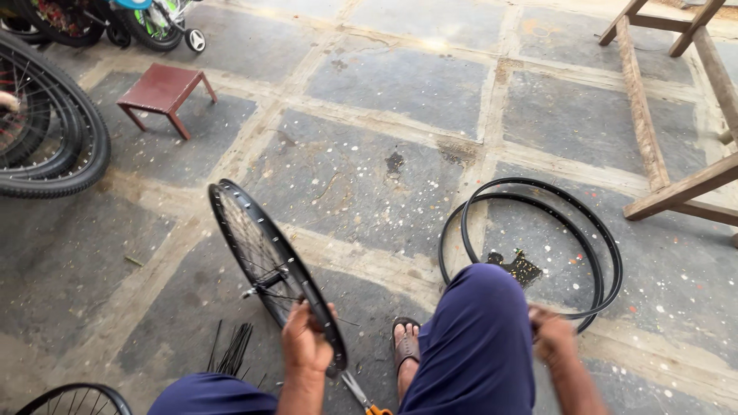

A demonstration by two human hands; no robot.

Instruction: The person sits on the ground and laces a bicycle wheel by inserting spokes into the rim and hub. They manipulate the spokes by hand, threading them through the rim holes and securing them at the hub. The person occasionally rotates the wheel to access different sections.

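Wheel rim (269,265), black with thin spokes and a hub at its middle, stands upright on edge on the stone floor (369,161), tilted a little, just in front of a seated person's knees. Their left hand (305,344) clasps the near edge of the rim, fingers (296,315) curled over it. Their right hand (552,336) is raised beside the right knee and blurred, so I cannot tell whether it is closed or holds anything. A screwdriver (361,396) with an orange handle lies on the floor below the rim, touching or nearly touching it. A bundle of loose black spokes (232,350) lies to the left. Two bare black hoops (538,246) lie flat on the floor to the right, near a sandalled foot (406,347). A small red stool (163,91), tyres (54,131) and a wooden frame (676,100) stand farther off.

With only one hand steadying it, the rim could roll or tip sideways onto the floor. Loose spokes near the foot could be stepped on.
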